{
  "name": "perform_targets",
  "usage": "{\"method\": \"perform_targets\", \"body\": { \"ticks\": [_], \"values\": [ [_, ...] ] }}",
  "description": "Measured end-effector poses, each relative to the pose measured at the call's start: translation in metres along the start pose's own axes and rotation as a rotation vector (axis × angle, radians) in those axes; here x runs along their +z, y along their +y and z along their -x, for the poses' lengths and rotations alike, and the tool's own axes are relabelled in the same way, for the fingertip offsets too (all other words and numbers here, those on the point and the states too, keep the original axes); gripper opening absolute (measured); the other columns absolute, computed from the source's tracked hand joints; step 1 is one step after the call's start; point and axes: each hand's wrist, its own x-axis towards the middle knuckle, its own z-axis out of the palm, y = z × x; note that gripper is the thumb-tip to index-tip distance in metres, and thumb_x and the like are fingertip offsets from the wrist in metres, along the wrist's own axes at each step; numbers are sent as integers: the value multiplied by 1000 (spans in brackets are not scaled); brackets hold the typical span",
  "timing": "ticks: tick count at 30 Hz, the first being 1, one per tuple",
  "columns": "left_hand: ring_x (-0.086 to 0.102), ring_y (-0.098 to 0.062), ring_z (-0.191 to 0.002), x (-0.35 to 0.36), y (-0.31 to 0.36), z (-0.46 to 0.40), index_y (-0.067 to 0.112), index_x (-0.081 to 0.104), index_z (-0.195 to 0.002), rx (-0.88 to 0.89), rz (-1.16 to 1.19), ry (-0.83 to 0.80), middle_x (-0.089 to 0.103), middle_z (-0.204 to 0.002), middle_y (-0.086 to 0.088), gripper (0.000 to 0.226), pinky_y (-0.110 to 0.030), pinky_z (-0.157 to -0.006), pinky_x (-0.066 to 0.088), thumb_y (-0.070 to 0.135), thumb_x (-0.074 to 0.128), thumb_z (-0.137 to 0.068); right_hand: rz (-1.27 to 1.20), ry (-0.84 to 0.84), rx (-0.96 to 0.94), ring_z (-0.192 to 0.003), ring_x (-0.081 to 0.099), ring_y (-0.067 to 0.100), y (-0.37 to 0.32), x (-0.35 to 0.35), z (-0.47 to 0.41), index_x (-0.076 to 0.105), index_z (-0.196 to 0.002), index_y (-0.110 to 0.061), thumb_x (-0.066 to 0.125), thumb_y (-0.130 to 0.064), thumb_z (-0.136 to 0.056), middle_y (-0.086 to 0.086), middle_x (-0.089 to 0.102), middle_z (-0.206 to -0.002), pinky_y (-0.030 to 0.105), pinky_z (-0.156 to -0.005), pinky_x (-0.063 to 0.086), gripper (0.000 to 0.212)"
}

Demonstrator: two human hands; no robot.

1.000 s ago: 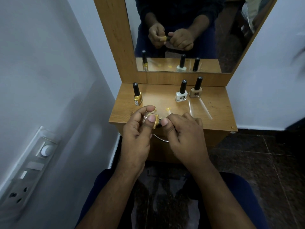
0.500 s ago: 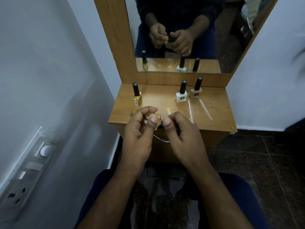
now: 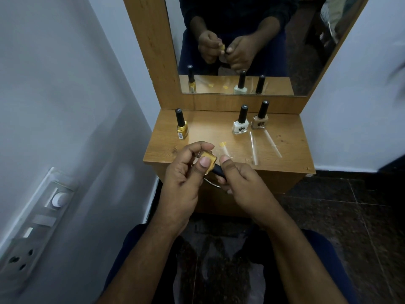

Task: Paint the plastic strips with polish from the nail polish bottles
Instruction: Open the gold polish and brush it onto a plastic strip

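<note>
- Head view: the left hand (image 3: 184, 172) pinches a yellow polish bottle (image 3: 207, 161) between thumb and curled fingers, tilted on its side above the front edge of the wooden dresser top (image 3: 291, 148)
- The right hand (image 3: 243, 181) grips the bottle's black cap (image 3: 218, 170), fingers curled round it, the thumb just beside the bottle
- On the dresser top stand a gold bottle (image 3: 182, 126) at the left and, well apart from it, a white bottle (image 3: 241, 123) just beside a beige bottle (image 3: 260, 118)
- Two clear plastic strips (image 3: 254, 148) lie in front of that pair; a yellow-tipped strip (image 3: 223, 148) lies near the hands
- The mirror (image 3: 306, 40) behind reflects both hands and the bottles
</note>
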Motion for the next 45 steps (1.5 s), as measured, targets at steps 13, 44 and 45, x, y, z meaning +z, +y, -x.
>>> {"method": "perform_targets", "body": {
  "ticks": [13,44,45],
  "values": [
    [57,-16,-88,2,-1,-2,25,71,-119,-88,63,117,68,-99,-10,24,-27,-67,45,35,64,-99,680,387,-481,-65,43,12,14,10,-7,46,-75,-23,37,-45,-107,-11,42,-66,37,-66,36,40],
    [70,-5,-77,0,1,-1,9,73,-117,-128,-142,-22,78,-90,-2,25,-19,-69,55,10,73,-93,149,404,-389,-79,62,12,8,-2,-4,60,-98,-12,51,-21,-108,-3,64,-85,20,-65,47,16],
    [70,-7,-77,0,-1,-1,11,74,-116,-125,-152,-23,78,-91,-3,23,-22,-69,55,9,74,-93,156,408,-382,-78,62,12,9,-1,-5,60,-97,-12,50,-22,-108,-3,64,-85,23,-64,48,17]
  ]
}}
